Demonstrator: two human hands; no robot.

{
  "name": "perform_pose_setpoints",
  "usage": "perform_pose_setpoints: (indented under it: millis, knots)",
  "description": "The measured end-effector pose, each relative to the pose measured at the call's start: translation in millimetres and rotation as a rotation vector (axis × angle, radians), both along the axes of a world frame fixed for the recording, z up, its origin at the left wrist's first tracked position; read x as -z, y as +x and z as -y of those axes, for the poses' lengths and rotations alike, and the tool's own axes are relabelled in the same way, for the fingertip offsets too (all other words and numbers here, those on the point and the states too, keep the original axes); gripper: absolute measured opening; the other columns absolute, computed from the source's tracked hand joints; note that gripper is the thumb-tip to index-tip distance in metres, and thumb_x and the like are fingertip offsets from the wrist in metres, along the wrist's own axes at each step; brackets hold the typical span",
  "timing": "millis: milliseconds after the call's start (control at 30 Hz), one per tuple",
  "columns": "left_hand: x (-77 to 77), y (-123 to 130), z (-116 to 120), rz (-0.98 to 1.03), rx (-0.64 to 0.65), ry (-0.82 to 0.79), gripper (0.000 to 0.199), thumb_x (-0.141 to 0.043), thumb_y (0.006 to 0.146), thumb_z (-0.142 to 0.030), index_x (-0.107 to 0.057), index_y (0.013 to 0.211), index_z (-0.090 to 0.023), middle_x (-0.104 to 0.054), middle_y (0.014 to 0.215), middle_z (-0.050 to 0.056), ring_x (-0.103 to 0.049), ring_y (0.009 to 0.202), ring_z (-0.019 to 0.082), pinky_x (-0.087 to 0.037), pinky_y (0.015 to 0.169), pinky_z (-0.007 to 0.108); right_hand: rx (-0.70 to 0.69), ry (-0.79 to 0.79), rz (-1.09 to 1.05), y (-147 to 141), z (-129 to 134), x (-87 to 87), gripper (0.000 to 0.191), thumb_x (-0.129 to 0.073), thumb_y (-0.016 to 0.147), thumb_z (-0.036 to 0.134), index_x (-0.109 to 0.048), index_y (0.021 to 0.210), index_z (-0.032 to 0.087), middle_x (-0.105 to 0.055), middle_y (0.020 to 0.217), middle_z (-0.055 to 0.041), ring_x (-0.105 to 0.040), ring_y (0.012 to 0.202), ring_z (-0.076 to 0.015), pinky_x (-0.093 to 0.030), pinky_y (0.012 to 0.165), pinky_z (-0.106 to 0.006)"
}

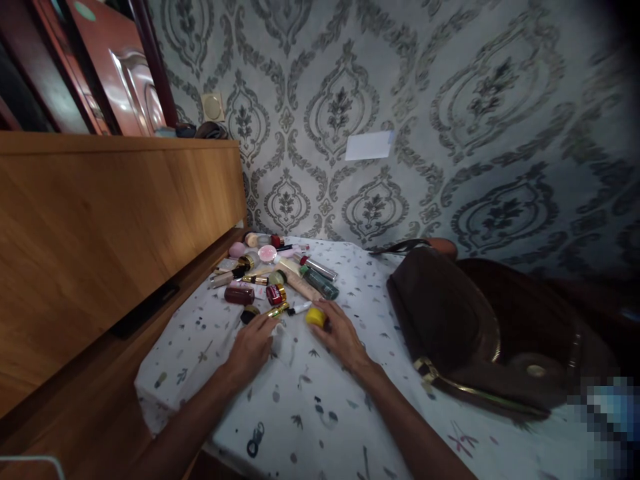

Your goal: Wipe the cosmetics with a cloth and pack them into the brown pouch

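Head view: a squat yellow round container [315, 316] sits at the fingertips of the right hand [344, 335], thumb and fingers parted to about its width, apparently gripping it. Container lies forward-left of the palm — right hand nearer; long axis indistinct. Left hand [253, 345]: fingers bent beside a slim shiny gold tube [279, 311]; hold cannot be determined. Beyond — a thin white tube with black end [302, 307], a glossy red jar [275, 294] and a green translucent bottle [320, 283] obstruct the far side. Dark-brown soft bag [440, 313]: right, well apart.
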State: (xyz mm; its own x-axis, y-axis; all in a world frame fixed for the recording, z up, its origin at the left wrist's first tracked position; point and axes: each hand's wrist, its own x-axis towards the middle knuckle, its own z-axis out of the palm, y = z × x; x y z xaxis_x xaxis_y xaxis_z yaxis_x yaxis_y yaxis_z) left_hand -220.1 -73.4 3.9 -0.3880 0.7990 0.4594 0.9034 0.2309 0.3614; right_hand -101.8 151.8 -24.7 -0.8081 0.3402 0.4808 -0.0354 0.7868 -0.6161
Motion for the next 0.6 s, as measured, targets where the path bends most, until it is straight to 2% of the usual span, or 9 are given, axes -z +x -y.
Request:
perform_pose_setpoints:
  millis: [233,333,400,467,533,600]
  knots:
    - [2.8,4,1,-0.003,0.019,0.012,0.043,-0.044,0.083,-0.005,-0.061,0.119,-0.022,-0.065,0.121,0.010,-0.058,0.117,0.023,-0.051,0.100,0.039,0.000,-0.019,-0.009,1,0,1.1,0.044,-0.060,0.083,0.032,-0.060,0.126,0.023,-0.057,0.135,-0.0116,-0.055,0.126,-0.0283,-0.044,0.108,-0.049]
    - [-6.7,2,-4,-0.029,0.062,-0.020,0.040,-0.045,0.084,-0.008,-0.062,0.117,-0.023,-0.066,0.114,0.009,-0.060,0.111,0.023,-0.052,0.095,0.038,0.020,-0.009,-0.017,1,1,1.3,0.045,-0.061,0.082,0.030,-0.061,0.126,0.023,-0.059,0.134,-0.0114,-0.056,0.126,-0.0284,-0.044,0.108,-0.049]
    - [-23.7,-10,-15,-0.038,0.079,-0.033,0.038,-0.045,0.086,-0.010,-0.063,0.116,-0.023,-0.066,0.112,0.009,-0.061,0.107,0.023,-0.052,0.093,0.037,0.031,-0.005,-0.015,1,1,0.8,0.045,-0.061,0.082,0.031,-0.061,0.126,0.023,-0.058,0.134,-0.0115,-0.056,0.125,-0.0289,-0.044,0.108,-0.049]
    - [-47.9,-33,-35,-0.032,0.059,-0.016,0.040,-0.045,0.085,-0.009,-0.064,0.117,-0.023,-0.066,0.115,0.008,-0.061,0.106,0.023,-0.051,0.094,0.036,0.031,-0.014,-0.009,2,2,-0.5,0.045,-0.061,0.082,0.032,-0.060,0.127,0.023,-0.057,0.135,-0.0114,-0.055,0.126,-0.0290,-0.044,0.109,-0.049]
    - [-74.3,-66,-62,-0.035,-0.007,-0.017,0.043,-0.043,0.084,-0.006,-0.064,0.118,-0.023,-0.065,0.119,0.008,-0.060,0.111,0.023,-0.048,0.096,0.035,0.024,-0.036,0.006,3,2,-2.2,0.044,-0.060,0.084,0.033,-0.060,0.127,0.023,-0.057,0.135,-0.0114,-0.054,0.128,-0.0288,-0.044,0.109,-0.048]
    - [-96.9,-104,-94,-0.064,-0.124,-0.059,0.042,-0.044,0.082,-0.005,-0.067,0.112,-0.023,-0.066,0.116,0.007,-0.060,0.110,0.023,-0.047,0.096,0.034,0.026,-0.064,0.019,4,2,-3.7,0.044,-0.060,0.086,0.035,-0.060,0.128,0.023,-0.056,0.135,-0.0117,-0.053,0.129,-0.0287,-0.043,0.110,-0.048]
